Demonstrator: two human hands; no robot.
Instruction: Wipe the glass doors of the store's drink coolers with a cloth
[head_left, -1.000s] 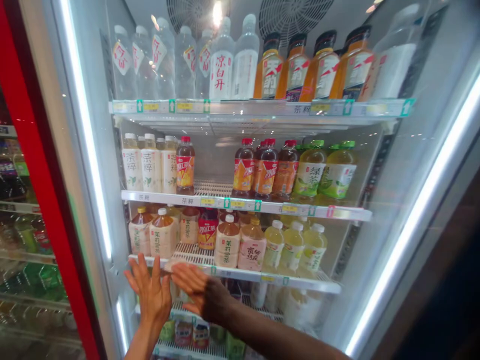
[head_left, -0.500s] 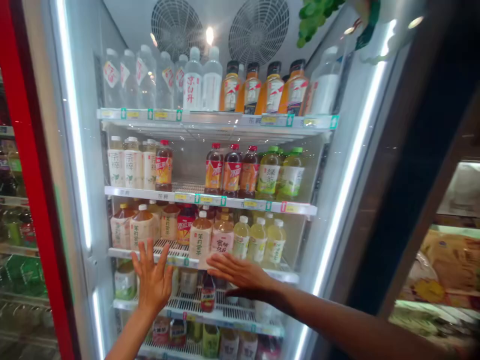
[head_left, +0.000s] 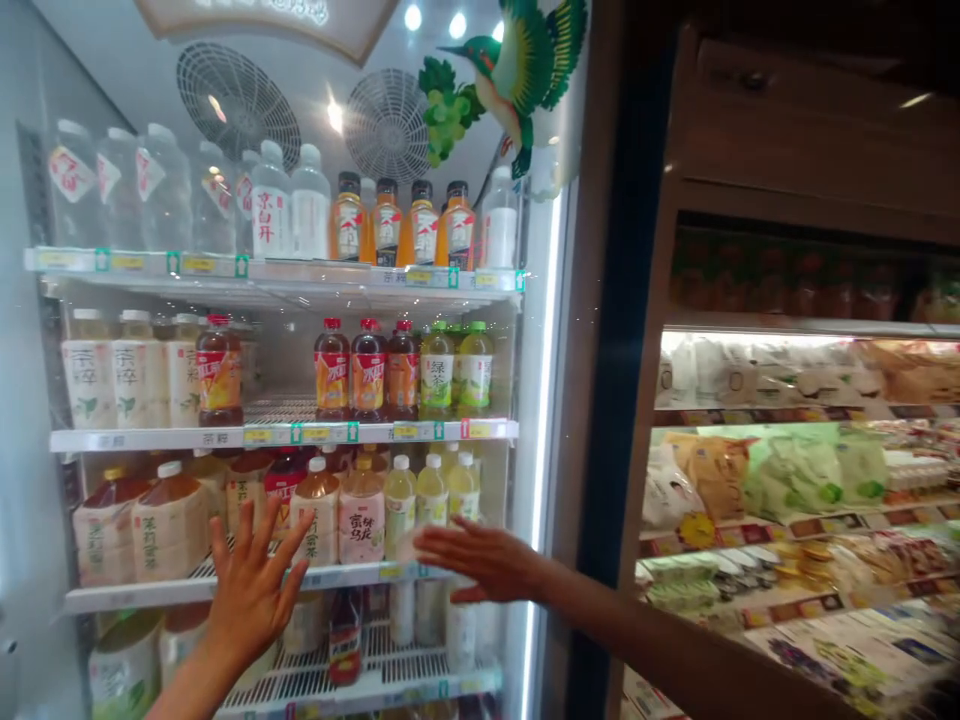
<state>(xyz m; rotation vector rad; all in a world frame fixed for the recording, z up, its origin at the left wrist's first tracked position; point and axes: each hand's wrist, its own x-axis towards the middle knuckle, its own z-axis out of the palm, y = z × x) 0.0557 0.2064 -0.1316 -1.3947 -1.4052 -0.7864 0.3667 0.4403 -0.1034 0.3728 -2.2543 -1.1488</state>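
My left hand [head_left: 251, 575] is raised with fingers spread, holding nothing. It is in front of the third shelf of a lit drinks fridge, near a tea bottle with a white cap [head_left: 316, 512]. To its right, my right hand [head_left: 484, 560] stretches out flat and sideways, also holding nothing. Pale yellow-green bottles [head_left: 432, 490] and a pink-labelled bottle [head_left: 362, 512] stand behind its fingertips. Reflections and a bird sticker [head_left: 510, 80] suggest glass in front of the shelves. Whether either palm touches it, I cannot tell.
Water bottles [head_left: 159, 185] and orange drinks [head_left: 421, 225] line the top shelf. Red-capped tea bottles [head_left: 367, 370] stand on the shelf below. A dark door frame [head_left: 630, 250] borders the fridge's right side. Beyond it, an open chiller [head_left: 810, 415] holds packaged food.
The view has swung right: the fridge sits further left, and more of the chiller shows. Both hands stay raised and open, now lower against the shelves; the left hand is further left in view.
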